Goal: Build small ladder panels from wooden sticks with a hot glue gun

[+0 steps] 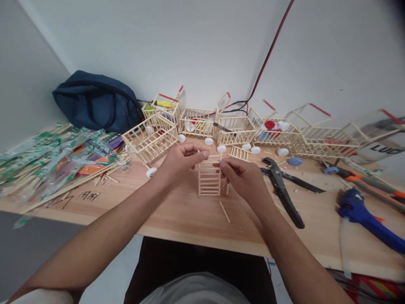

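Observation:
A small ladder-like frame (209, 182) of thin wooden sticks stands on the table between my hands, its rungs facing me. My left hand (185, 159) is closed at the frame's upper left corner, thumb and fingertips pinched together. At the upper right side, my right hand (242, 172) pinches the frame with thumb and forefinger; its other fingers are curled. The fingers hide parts of the top edge. One loose wooden stick (225, 212) lies just in front of the frame. Behind my right hand is a small slatted stick panel (239, 153).
Several miniature stick carts (152, 139) with white wheels line the wall. Wrapped skewers (47, 156) and a blue bag (98, 101) lie left. Black pliers (281, 190), a blue glue gun (363, 215) and orange-handled tools (370, 181) lie right. The table edge (202, 240) is near me.

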A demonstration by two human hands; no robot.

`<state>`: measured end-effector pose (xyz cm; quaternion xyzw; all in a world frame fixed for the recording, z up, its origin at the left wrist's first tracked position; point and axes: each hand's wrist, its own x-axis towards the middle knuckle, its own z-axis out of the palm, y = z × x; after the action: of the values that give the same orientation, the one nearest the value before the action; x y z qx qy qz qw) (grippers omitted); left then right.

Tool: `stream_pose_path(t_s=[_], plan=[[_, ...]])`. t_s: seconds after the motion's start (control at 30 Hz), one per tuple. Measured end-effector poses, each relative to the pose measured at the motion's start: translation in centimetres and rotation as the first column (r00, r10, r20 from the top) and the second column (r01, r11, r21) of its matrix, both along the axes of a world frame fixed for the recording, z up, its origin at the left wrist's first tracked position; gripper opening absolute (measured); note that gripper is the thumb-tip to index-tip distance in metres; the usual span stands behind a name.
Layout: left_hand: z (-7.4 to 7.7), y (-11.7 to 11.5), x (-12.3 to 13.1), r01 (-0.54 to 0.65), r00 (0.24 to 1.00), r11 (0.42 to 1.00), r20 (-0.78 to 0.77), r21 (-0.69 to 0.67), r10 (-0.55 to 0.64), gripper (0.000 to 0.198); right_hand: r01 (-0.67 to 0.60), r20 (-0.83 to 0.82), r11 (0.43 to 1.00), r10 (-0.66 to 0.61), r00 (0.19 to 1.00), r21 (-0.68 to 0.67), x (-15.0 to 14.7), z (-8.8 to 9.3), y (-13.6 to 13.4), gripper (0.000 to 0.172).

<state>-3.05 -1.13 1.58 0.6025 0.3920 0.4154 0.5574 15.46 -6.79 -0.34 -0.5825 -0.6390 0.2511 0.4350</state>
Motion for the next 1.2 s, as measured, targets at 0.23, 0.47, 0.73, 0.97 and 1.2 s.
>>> stream_pose_path(t_s=[0.23, 0.47, 0.73, 0.97, 1.2], plan=[[0.1, 0.0, 0.2, -0.028, 0.999, 0.996, -0.020, 0.085, 0.030, 0.020, -0.012, 0.071, 0.999, 0.010, 0.997, 0.035, -0.2, 0.1, 0.0, 0.027], [-0.1, 0.0, 0.2, -0.055, 0.991, 0.984, -0.107, 0.171, 0.074, 0.016, -0.021, 0.125, 0.998, 0.014, 0.992, 0.053, -0.4, 0.1, -0.1, 0.027], [0.1, 0.0, 0.3, -0.047, 0.986, 0.975, -0.149, 0.218, 0.081, 0.013, -0.032, 0.151, 0.998, 0.023, 0.988, 0.058, -0.5, 0.3, -0.2, 0.027], [0.0, 0.4, -0.2, 0.023, 1.000, 0.998, 0.015, 0.053, -0.024, 0.037, -0.036, 0.061, 0.999, 0.035, 0.998, 0.017, -0.1, 0.2, 0.1, 0.029], [0.1, 0.4, -0.7, -0.055, 0.998, 0.989, 0.030, 0.134, 0.051, 0.025, 0.001, 0.033, 0.991, -0.006, 0.999, 0.136, 0.1, 0.6, -0.1, 0.025]])
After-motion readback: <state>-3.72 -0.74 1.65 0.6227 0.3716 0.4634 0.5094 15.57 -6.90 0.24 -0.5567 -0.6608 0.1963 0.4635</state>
